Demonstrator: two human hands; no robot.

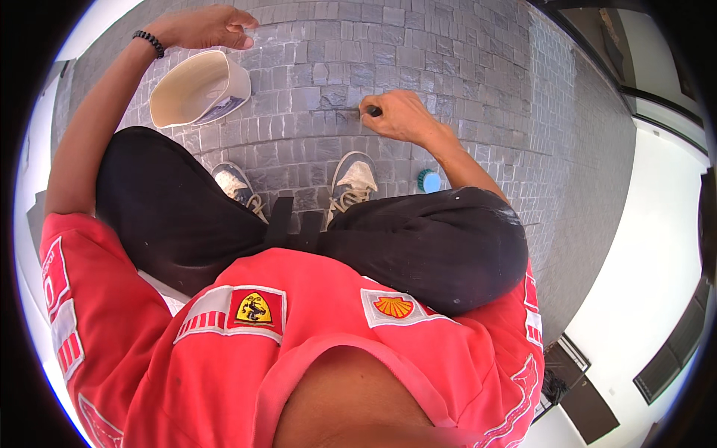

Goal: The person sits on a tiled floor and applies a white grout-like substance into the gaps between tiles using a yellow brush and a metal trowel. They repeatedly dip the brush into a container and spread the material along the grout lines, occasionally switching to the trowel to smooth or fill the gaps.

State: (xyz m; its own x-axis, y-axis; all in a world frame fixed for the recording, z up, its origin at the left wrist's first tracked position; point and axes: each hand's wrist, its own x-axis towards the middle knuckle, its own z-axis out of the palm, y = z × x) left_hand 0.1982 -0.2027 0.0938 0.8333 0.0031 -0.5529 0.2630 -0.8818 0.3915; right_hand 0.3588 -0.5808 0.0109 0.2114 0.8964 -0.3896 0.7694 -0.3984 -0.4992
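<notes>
Head view: left fingers point(239, 16) loose past the cream plastic tub point(239, 78); right fingers point(371, 100) clutch a black handle point(374, 110) — maybe scraping; next, push gently.

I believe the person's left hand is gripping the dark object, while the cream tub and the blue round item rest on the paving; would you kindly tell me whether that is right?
Not quite: the head view shows the right hand, not the left hand, gripping the dark object. The cream tub and the blue round item do rest on the paving.
</notes>
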